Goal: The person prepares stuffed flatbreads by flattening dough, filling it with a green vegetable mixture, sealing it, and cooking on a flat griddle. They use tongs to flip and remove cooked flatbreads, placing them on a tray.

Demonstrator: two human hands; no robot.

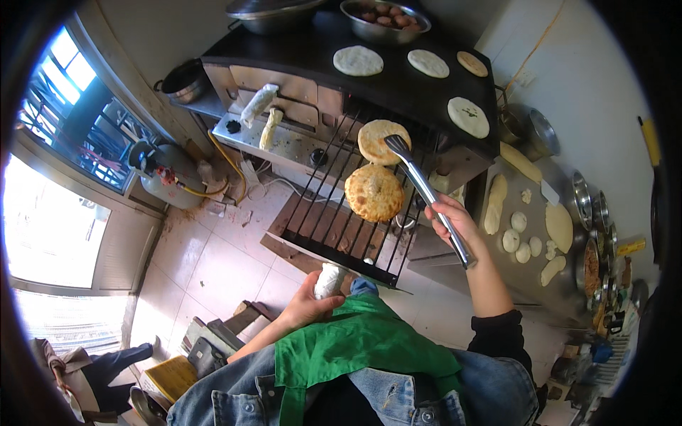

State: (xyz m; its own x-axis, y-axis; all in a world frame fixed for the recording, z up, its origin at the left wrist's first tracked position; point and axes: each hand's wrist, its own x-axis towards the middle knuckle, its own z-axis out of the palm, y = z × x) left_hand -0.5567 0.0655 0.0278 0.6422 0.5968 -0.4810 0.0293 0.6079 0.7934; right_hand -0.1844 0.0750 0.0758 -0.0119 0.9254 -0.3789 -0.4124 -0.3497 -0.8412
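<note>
My right hand grips a pair of metal tongs. Their dark slotted head touches or lies just over the right side of a pale browned flatbread on a pulled-out wire oven rack. Nearer to me on the bars sits a second flatbread, puffier and more golden, against the first one's edge. With my left hand I hold the white-wrapped handle at the rack's front. Beyond the rack, a black griddle top carries several flat dough rounds, among them one with green flecks.
A metal bowl of brown round items and a lidded pan stand on the griddle's back. Dough pieces and metal bowls line the right counter. A gas cylinder with a yellow hose stands left. A person is at lower left.
</note>
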